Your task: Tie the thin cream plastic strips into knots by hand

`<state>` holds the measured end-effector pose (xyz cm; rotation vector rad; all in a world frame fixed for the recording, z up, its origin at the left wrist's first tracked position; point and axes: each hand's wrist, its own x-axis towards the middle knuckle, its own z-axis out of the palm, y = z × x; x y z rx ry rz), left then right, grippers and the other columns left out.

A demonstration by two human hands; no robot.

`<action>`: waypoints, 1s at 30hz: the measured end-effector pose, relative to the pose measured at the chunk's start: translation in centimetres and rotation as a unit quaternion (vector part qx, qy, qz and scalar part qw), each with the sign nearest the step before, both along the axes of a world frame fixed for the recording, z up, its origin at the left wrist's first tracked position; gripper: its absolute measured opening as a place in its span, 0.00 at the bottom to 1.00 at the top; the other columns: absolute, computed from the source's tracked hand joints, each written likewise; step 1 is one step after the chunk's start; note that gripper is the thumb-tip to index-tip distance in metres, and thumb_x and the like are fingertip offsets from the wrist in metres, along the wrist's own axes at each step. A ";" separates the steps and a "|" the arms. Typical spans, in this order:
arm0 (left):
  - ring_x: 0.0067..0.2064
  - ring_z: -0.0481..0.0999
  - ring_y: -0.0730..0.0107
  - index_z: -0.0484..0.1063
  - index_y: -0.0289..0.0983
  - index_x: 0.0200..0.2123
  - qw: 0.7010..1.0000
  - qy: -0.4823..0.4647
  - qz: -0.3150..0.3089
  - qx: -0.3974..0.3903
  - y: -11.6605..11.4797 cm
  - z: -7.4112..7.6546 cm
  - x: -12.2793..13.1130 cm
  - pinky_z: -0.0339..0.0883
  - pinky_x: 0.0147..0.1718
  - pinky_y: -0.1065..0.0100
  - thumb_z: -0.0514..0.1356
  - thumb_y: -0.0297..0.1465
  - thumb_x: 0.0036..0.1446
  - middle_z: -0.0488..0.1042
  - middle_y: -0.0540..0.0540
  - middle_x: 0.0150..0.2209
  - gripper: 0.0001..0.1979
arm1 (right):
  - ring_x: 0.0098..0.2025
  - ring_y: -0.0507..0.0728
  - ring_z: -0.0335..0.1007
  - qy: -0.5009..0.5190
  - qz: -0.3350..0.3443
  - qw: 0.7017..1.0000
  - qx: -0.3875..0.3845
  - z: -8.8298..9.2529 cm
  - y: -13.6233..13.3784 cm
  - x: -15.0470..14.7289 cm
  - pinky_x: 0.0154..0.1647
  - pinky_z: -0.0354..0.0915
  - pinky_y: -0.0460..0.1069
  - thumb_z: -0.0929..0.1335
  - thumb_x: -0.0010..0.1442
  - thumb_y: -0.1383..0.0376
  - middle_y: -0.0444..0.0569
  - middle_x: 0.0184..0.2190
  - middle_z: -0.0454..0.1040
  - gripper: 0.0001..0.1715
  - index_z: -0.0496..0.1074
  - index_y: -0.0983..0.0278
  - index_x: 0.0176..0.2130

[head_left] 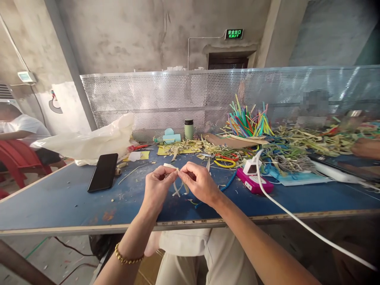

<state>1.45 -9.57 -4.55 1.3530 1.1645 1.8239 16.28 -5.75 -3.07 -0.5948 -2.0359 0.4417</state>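
Observation:
Just above the front part of the blue table, my left hand (pixel 158 186) and my right hand (pixel 201 184) meet at their fingertips. Both pinch a pale, cream-coloured strip (pixel 176 192) that looks like dried leaf or straw. Its loose ends hang crossed and curved below the fingers. A whitish end (pixel 170 166) juts out behind my left fingers. Fingertips hide how the strip is folded or joined where they pinch. A blue cord (pixel 228 181) lies on the table to the right of my right hand.
On the left are a black phone (pixel 102 172) and a white plastic bag (pixel 89 140). A green bottle (pixel 189 129), colourful pipe cleaners (pixel 247 120) and dried strips (pixel 314 138) stand behind. To the right, a white cable (pixel 285 213) runs from a magenta power strip (pixel 255 183). Another person's hand (pixel 366 148) shows far right.

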 end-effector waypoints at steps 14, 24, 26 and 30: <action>0.30 0.67 0.71 0.77 0.35 0.27 1.000 0.014 0.019 0.006 -0.3 0.0 0.1 0.59 0.31 0.70 0.67 0.34 0.49 0.74 0.49 0.27 0.08 | 0.26 0.50 0.57 -0.009 0.059 0.998 -0.031 0.2 -0.6 0.2 0.28 0.55 0.46 0.65 0.65 0.59 0.43 0.25 0.64 0.16 0.66 0.63 0.27; 0.28 0.66 0.76 0.79 0.34 0.27 0.982 -0.141 -0.126 -0.003 0.1 0.0 0.0 0.60 0.31 0.73 0.71 0.35 0.44 0.72 0.50 0.24 0.10 | 0.26 0.49 0.60 0.089 0.046 0.995 -0.022 0.5 -0.4 0.5 0.27 0.58 0.46 0.64 0.66 0.58 0.44 0.24 0.65 0.19 0.70 0.65 0.27; 0.28 0.66 0.77 0.79 0.33 0.27 0.975 -0.157 -0.153 -0.012 0.0 0.1 0.0 0.59 0.30 0.74 0.72 0.34 0.43 0.72 0.50 0.24 0.10 | 0.25 0.49 0.62 0.133 0.015 0.990 -0.043 0.5 -0.1 0.6 0.25 0.59 0.45 0.65 0.66 0.57 0.46 0.29 0.68 0.16 0.72 0.65 0.32; 0.28 0.66 0.76 0.80 0.33 0.29 0.974 -0.137 -0.176 -0.031 -0.1 0.1 0.1 0.60 0.30 0.73 0.72 0.34 0.43 0.73 0.49 0.24 0.11 | 0.22 0.47 0.65 0.108 0.055 0.987 -0.101 0.2 0.2 0.6 0.20 0.62 0.45 0.66 0.64 0.56 0.50 0.42 0.71 0.14 0.75 0.63 0.42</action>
